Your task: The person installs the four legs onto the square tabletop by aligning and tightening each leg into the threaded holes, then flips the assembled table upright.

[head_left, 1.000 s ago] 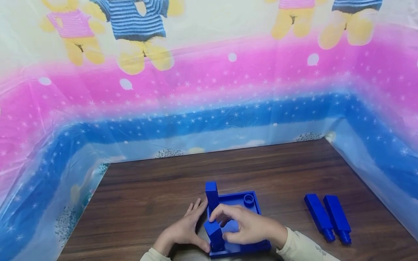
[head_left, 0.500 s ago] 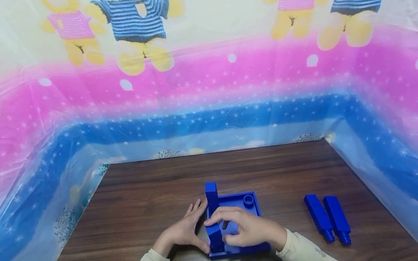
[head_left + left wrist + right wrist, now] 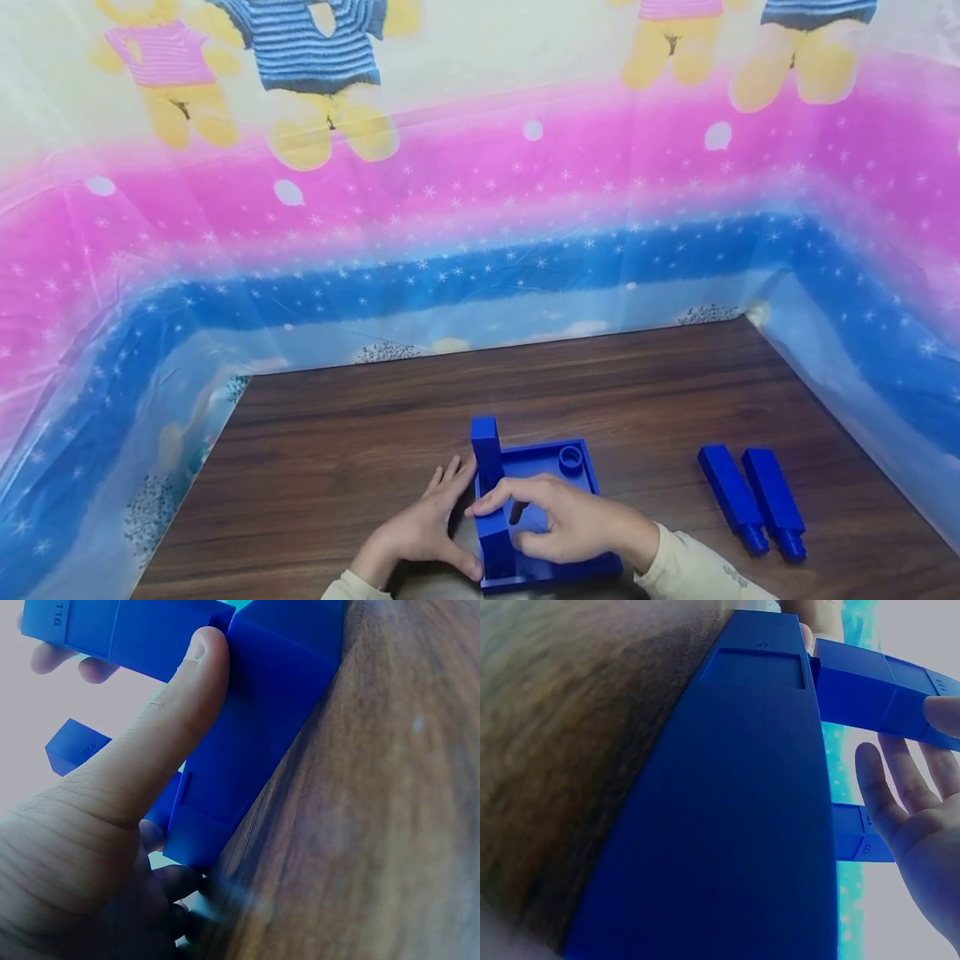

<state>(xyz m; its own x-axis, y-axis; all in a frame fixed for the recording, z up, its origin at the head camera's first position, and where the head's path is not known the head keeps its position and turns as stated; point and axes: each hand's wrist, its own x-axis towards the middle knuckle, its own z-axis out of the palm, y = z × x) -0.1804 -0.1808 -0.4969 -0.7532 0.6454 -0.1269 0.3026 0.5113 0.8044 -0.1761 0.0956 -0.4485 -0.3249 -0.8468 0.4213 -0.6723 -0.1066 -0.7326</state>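
A shallow square blue tabletop piece (image 3: 536, 575) with a raised rim lies on the table, a round socket (image 3: 572, 460) in its far right corner. Upright at its near left corner stands a square blue leg (image 3: 497, 557), which my right hand (image 3: 566, 521) pinches near the top between thumb and fingers. Another blue leg (image 3: 486, 446) rises from the far left corner. My left hand (image 3: 423, 525) braces the piece's left side, thumb at the near corner, fingers spread toward the far leg. In the left wrist view, the straight thumb (image 3: 169, 727) presses against the side wall.
Two loose blue legs (image 3: 731, 496) (image 3: 776, 500) with threaded ends lie side by side at the right of the wooden table (image 3: 360, 433). A patterned pink and blue cloth (image 3: 450, 208) hangs along the back and sides.
The near leg has turned a little, its top now squarer with the side wall. My right index finger has shifted left across its top; my left hand stays put.
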